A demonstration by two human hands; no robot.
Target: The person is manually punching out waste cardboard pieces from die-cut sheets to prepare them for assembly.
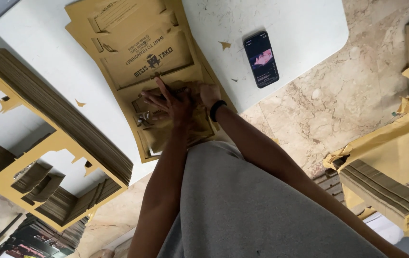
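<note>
Pressing down with the left hand [171, 102], fingers spread flat and gripping nothing, on the flat tan die-cut cardboard box blank [149, 57] topping a small pile at the near edge of the white worktop [300, 24], while curling the right hand [209, 93], black-banded at the wrist, onto the same blank, closure not discernible. Possibly risking a torn tab or the pile sliding off that edge. Lying nearby: a lit black smartphone [261, 59], a tall stack of punched yellow-brown cardboard sheets [56, 119], marble floor [319, 100].
</note>
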